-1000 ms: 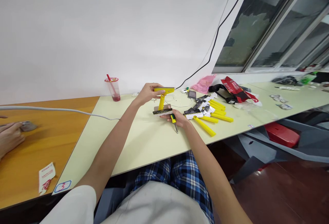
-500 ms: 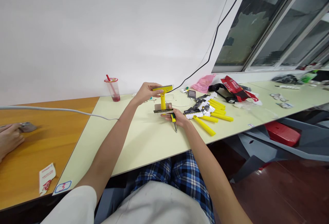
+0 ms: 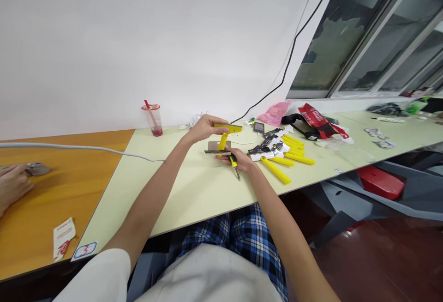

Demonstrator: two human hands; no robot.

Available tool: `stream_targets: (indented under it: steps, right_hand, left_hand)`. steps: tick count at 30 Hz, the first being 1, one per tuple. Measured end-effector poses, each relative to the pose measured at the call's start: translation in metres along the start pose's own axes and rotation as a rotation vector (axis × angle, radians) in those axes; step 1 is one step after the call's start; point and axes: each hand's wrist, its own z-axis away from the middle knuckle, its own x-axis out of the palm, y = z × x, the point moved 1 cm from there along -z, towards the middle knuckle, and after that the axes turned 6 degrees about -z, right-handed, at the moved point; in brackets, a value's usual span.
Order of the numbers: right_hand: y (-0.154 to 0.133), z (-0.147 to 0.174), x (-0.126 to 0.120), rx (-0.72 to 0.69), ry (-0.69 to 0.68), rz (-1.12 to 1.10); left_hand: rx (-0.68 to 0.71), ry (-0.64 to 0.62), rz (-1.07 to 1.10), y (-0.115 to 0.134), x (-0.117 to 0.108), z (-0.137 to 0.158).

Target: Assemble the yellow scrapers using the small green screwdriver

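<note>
A yellow scraper (image 3: 223,141) is held up over the pale table, wide head on top and handle slanting down. My left hand (image 3: 206,129) is closed on the head from the left. The handle's lower end meets a flat greyish piece with a black printed edge (image 3: 217,152); whether they are joined I cannot tell. My right hand (image 3: 241,159) is closed below. In it is a green and yellow screwdriver (image 3: 235,165), its metal tip pointing down toward me. The right fingers also reach under the flat piece, partly hidden by it.
Several yellow-handled scrapers (image 3: 276,171) with black-and-white covers lie to the right. Behind them are a small screen device (image 3: 258,127), a pink bag (image 3: 275,113) and a red packet (image 3: 315,121). A drink cup (image 3: 154,121) stands back left. Another person's hand (image 3: 15,186) is far left.
The scraper's head has moved slightly right and down with my left hand, so the handle now tilts. My right hand has stayed nearly in place, still holding the screwdriver.
</note>
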Motion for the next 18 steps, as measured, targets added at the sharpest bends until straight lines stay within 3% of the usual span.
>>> stream_targets:
  steps: [18]
  right_hand:
    - [0.000,0.007,0.002,0.047,-0.085,0.050]
  left_hand:
    - [0.018,-0.137,-0.192,0.017,-0.010,0.003]
